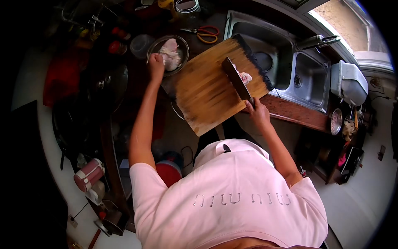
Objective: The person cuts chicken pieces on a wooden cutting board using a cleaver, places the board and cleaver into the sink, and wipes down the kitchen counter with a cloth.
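Note:
My right hand grips the handle of a cleaver. Its broad dark blade lies over the wooden cutting board, beside a small piece of raw meat that it partly covers. My left hand is closed at the near left side of a round bowl. Its fingers meet the edge of a pale raw chicken piece in the bowl; the fingertips are hard to make out.
The board overlaps a double steel sink with a faucet. Scissors with red and yellow handles lie beyond the board. A clear container stands left of the bowl, near a red-lidded jar. A pot lid is farther left.

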The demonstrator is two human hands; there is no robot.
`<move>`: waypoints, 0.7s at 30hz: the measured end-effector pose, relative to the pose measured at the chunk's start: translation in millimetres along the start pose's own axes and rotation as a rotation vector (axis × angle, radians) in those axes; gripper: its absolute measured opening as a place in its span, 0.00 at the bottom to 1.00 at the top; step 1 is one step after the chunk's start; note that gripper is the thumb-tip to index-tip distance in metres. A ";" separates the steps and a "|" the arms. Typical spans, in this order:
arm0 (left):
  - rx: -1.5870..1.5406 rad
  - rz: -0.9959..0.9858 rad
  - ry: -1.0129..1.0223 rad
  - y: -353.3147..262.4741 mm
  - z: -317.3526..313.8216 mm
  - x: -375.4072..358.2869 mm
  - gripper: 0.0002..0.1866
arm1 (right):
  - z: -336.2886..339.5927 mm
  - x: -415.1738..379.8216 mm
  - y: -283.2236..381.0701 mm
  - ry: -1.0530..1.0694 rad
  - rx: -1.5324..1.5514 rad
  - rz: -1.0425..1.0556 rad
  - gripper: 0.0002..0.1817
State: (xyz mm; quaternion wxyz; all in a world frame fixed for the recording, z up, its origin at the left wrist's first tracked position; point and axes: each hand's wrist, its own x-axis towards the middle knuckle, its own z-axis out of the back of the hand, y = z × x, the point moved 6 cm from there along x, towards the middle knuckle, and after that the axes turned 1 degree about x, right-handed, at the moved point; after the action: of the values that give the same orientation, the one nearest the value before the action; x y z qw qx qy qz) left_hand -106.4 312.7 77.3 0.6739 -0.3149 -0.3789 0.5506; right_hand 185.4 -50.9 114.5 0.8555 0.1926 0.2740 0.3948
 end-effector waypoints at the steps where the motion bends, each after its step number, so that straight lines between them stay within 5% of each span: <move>1: -0.156 0.101 0.057 -0.7 -5.4 -13.5 0.13 | 1.5 1.0 1.6 0.049 0.004 -0.032 0.21; 2: -0.367 0.384 0.169 -27.9 -7.1 -41.5 0.12 | 1.1 2.0 1.7 0.097 0.007 -0.064 0.21; 5: -0.759 0.657 0.372 -40.6 -39.8 -99.3 0.16 | 4.5 2.0 6.4 0.004 -0.009 0.025 0.19; 9: -0.696 0.743 0.582 -30.4 -92.0 -176.3 0.18 | 1.9 -4.1 15.8 -0.029 0.057 0.225 0.17; 12: -0.434 0.617 0.638 -17.9 -121.4 -210.3 0.16 | 14.5 -13.4 46.1 -0.134 0.026 0.310 0.17; 15: -0.160 0.295 0.391 6.8 -142.4 -214.7 0.17 | 11.7 -12.5 62.8 -0.139 -0.070 0.350 0.18; 18: -0.006 0.245 0.445 -49.7 -111.2 -201.4 0.17 | -3.0 -10.8 63.9 -0.140 -0.099 0.359 0.18; 21: 0.028 0.229 0.459 -40.7 -116.3 -204.3 0.15 | -17.0 -7.8 52.9 -0.116 -0.138 0.348 0.17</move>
State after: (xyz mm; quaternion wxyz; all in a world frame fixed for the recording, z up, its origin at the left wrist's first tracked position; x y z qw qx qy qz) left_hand -8.0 103.6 18.3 0.6798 -0.4633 -0.1701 0.5425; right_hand 140.5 -22.6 132.7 0.8000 0.2006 0.1591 0.5426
